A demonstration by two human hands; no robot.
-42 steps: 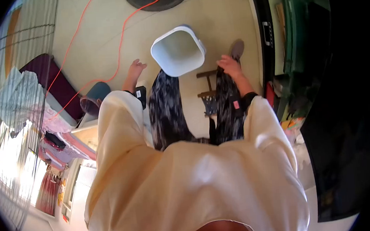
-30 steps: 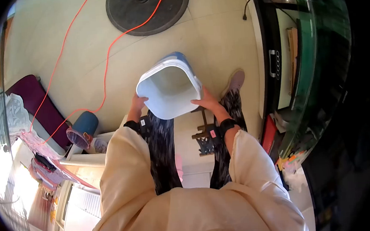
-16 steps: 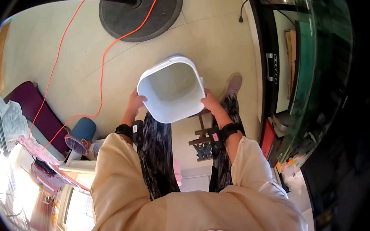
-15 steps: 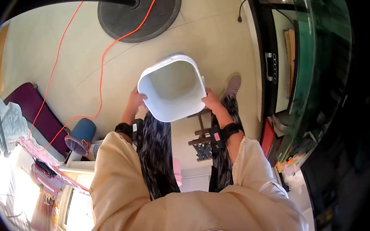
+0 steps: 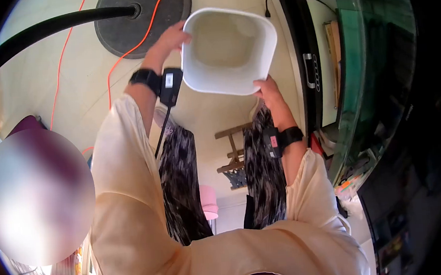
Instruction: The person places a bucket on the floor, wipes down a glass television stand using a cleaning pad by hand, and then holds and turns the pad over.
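Observation:
A white square bucket (image 5: 193,68) with rounded corners hangs in front of me, its mouth facing up toward the camera. My left hand (image 5: 172,38) grips its left rim, thumb over the edge. At the near right corner, my right hand (image 5: 268,90) is closed on the rim as well. The bucket's inside looks pale beige toward the bottom; whether it holds liquid I cannot tell. My fingers on the outer wall are mostly hidden.
A round black base (image 5: 116,30) with a curved black pole stands at the upper left, an orange cord (image 5: 144,36) across it. A small wooden folding stool (image 5: 233,136) is between my legs. A black-framed cabinet (image 5: 311,105) runs along the right. A blurred patch covers the far left.
Both hands have carried the bucket forward and slightly right, with the left side raised farther forward. The bucket has turned a little. Both grips stay on its rim.

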